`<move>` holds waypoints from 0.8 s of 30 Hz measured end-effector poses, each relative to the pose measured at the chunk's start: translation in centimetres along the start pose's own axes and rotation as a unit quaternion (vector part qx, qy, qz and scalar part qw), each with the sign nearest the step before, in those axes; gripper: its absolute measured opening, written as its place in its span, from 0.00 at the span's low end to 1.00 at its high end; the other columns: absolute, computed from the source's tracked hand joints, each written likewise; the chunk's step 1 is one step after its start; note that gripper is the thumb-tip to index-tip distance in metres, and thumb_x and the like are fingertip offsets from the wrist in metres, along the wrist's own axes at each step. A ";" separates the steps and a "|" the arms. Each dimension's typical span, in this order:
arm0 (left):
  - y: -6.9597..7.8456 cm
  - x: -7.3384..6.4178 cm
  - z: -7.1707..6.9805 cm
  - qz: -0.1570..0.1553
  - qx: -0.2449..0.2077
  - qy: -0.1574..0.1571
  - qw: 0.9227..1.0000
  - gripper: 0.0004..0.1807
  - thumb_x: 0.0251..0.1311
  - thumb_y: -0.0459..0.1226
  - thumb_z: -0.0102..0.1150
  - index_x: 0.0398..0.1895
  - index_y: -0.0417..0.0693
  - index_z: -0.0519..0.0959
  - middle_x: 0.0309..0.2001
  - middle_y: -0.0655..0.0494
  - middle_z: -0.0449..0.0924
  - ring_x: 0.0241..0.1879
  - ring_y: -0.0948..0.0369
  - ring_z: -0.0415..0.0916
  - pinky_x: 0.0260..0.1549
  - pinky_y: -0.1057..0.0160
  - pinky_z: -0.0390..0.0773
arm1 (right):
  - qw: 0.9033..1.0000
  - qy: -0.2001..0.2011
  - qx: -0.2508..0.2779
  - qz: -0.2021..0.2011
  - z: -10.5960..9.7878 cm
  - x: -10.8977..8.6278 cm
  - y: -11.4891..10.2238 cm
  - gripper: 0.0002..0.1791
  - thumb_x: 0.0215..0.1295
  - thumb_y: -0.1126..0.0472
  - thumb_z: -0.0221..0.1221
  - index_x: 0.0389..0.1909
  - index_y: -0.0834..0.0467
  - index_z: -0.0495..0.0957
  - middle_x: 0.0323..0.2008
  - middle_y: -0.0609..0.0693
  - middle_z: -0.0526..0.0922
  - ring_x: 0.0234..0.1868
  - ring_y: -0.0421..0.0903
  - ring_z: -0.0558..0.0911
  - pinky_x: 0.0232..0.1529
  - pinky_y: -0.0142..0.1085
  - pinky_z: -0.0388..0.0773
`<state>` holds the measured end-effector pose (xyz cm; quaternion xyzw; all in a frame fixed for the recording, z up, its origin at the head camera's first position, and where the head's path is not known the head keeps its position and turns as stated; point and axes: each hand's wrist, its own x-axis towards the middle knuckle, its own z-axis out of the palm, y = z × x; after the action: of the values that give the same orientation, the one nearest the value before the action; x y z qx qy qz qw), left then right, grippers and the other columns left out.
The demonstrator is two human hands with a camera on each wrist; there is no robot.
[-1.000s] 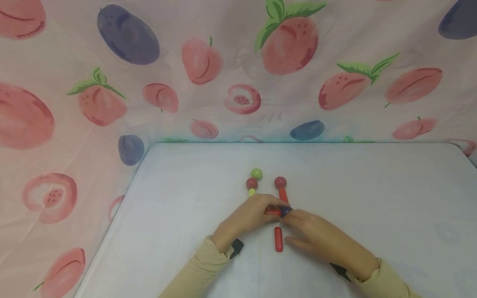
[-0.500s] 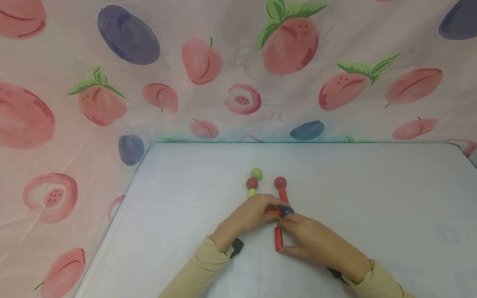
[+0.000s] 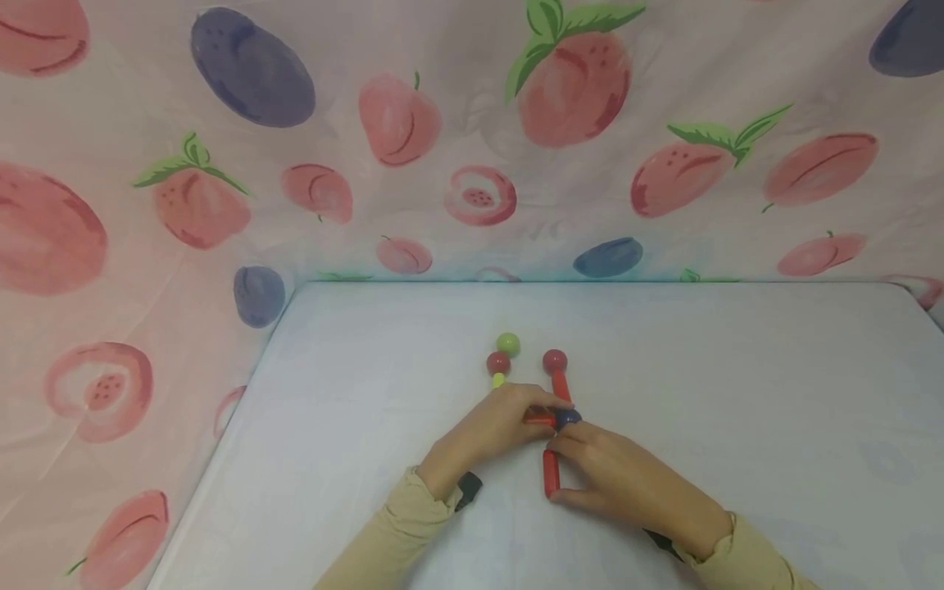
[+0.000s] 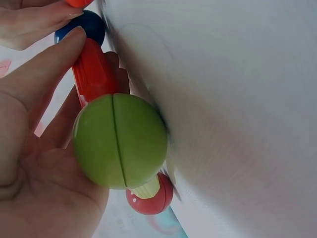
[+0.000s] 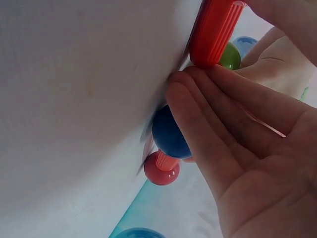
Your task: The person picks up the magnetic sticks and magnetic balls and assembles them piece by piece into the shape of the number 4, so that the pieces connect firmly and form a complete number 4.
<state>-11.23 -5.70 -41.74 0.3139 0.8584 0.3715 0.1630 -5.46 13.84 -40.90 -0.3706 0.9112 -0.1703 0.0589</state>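
My left hand (image 3: 501, 419) pinches a red toy building rod (image 4: 94, 72) that runs between a green ball (image 4: 121, 141) and a blue ball (image 3: 568, 419). Beneath my right hand (image 3: 627, 471), a separate red rod (image 3: 551, 474) lies on the table, held end to end between thumb and fingertips. In the right wrist view, this rod (image 5: 213, 34) stands apart from the blue ball (image 5: 171, 133), with the fingers in the space between. An orange-red rod (image 3: 561, 387) links the blue ball to a red ball (image 3: 555, 360) behind. My left hand hides the near green ball from the head view.
A yellow rod (image 3: 499, 380) reaches a second red ball (image 3: 498, 363) beyond my left hand. Close behind that ball sits another green ball (image 3: 508, 344). The white table (image 3: 737, 393) meets a fruit-print cloth (image 3: 472, 123) at its back and left edges.
My right hand has moved slightly left and nearer, off the blue ball, and now grips the loose red rod by its ends. The left hand has stayed in place.
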 end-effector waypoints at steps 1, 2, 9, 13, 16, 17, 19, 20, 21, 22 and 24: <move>0.0 0.0 0.0 0.000 0.000 0.000 1.000 0.20 0.61 0.32 0.66 0.57 0.53 0.82 0.52 0.62 0.85 0.49 0.70 0.79 0.53 0.73 0.76 | 1.000 -0.001 0.000 0.001 0.0 0.0 0.0 0.24 0.54 0.50 0.73 0.47 0.59 0.82 0.44 0.47 0.81 0.45 0.40 0.80 0.52 0.40 0.82; 0.0 0.0 0.0 -0.001 0.001 0.000 1.000 0.20 0.61 0.32 0.66 0.57 0.53 0.82 0.52 0.62 0.85 0.49 0.70 0.79 0.53 0.73 0.76 | 1.000 -0.002 0.000 0.003 0.0 0.0 0.0 0.24 0.53 0.50 0.73 0.47 0.59 0.82 0.44 0.47 0.81 0.44 0.41 0.80 0.52 0.40 0.82; 0.0 0.0 0.1 -0.002 0.002 0.002 1.000 0.20 0.61 0.32 0.66 0.57 0.53 0.82 0.52 0.62 0.85 0.49 0.69 0.79 0.53 0.73 0.76 | 1.000 -0.006 -0.004 0.017 0.3 0.0 -0.1 0.25 0.52 0.49 0.73 0.47 0.59 0.82 0.44 0.47 0.81 0.44 0.40 0.80 0.52 0.40 0.82; 0.0 0.0 0.0 -0.004 -0.003 0.003 1.000 0.20 0.61 0.33 0.66 0.57 0.53 0.83 0.52 0.62 0.85 0.49 0.70 0.79 0.53 0.73 0.76 | 1.000 0.000 -0.008 0.019 0.3 -0.2 0.0 0.24 0.52 0.49 0.73 0.46 0.58 0.82 0.43 0.46 0.80 0.43 0.38 0.80 0.51 0.38 0.83; 0.0 0.0 0.1 -0.005 -0.007 0.003 1.000 0.20 0.61 0.33 0.66 0.57 0.54 0.83 0.51 0.62 0.85 0.48 0.71 0.79 0.53 0.73 0.76 | 1.000 0.013 -0.012 0.009 0.3 -0.4 0.1 0.23 0.52 0.50 0.73 0.45 0.59 0.82 0.41 0.46 0.79 0.41 0.38 0.79 0.48 0.37 0.83; 0.0 0.0 0.1 -0.005 -0.006 0.003 1.000 0.20 0.61 0.33 0.66 0.57 0.54 0.83 0.51 0.62 0.85 0.48 0.71 0.79 0.53 0.73 0.76 | 1.000 0.017 -0.013 0.005 0.3 -0.5 0.2 0.23 0.52 0.51 0.73 0.45 0.59 0.82 0.41 0.46 0.79 0.40 0.38 0.78 0.47 0.37 0.83; -0.1 0.0 0.1 -0.003 -0.005 0.004 1.000 0.20 0.61 0.32 0.66 0.56 0.53 0.83 0.51 0.62 0.85 0.49 0.71 0.79 0.53 0.74 0.76 | 1.000 0.025 -0.015 -0.001 0.3 -0.6 0.3 0.22 0.52 0.52 0.73 0.44 0.59 0.82 0.40 0.46 0.79 0.39 0.38 0.78 0.45 0.36 0.83; -0.1 0.0 0.1 -0.002 -0.004 0.004 1.000 0.20 0.61 0.32 0.66 0.56 0.53 0.83 0.51 0.62 0.85 0.49 0.71 0.79 0.53 0.74 0.76 | 0.999 0.029 -0.015 -0.003 0.2 -0.7 0.3 0.22 0.51 0.52 0.73 0.44 0.59 0.82 0.40 0.46 0.79 0.39 0.38 0.78 0.44 0.36 0.83; -0.1 -0.1 0.0 -0.001 -0.003 0.005 1.000 0.20 0.61 0.32 0.66 0.56 0.53 0.83 0.51 0.61 0.85 0.49 0.70 0.79 0.53 0.74 0.76 | 0.999 0.031 -0.016 -0.003 0.2 -0.7 0.4 0.22 0.51 0.52 0.73 0.44 0.59 0.82 0.40 0.46 0.79 0.39 0.38 0.78 0.45 0.36 0.83; 0.0 -0.1 0.0 -0.001 -0.003 0.005 1.000 0.20 0.60 0.32 0.66 0.56 0.53 0.83 0.51 0.61 0.85 0.49 0.70 0.79 0.53 0.74 0.76 | 0.999 0.033 -0.018 -0.003 0.2 -0.8 0.4 0.22 0.51 0.52 0.73 0.44 0.59 0.82 0.40 0.46 0.79 0.40 0.38 0.79 0.45 0.36 0.83; 0.0 -0.1 0.0 0.001 -0.002 0.006 1.000 0.20 0.60 0.32 0.66 0.56 0.52 0.83 0.51 0.61 0.85 0.50 0.69 0.79 0.53 0.74 0.76 | 0.999 0.035 -0.021 -0.001 0.3 -0.9 0.4 0.23 0.51 0.52 0.74 0.45 0.59 0.82 0.42 0.46 0.80 0.41 0.39 0.79 0.46 0.37 0.83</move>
<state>-11.20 -5.77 -41.76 0.3120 0.8585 0.3751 0.1579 -5.00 14.71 -41.31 -0.3663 0.9157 -0.1642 0.0193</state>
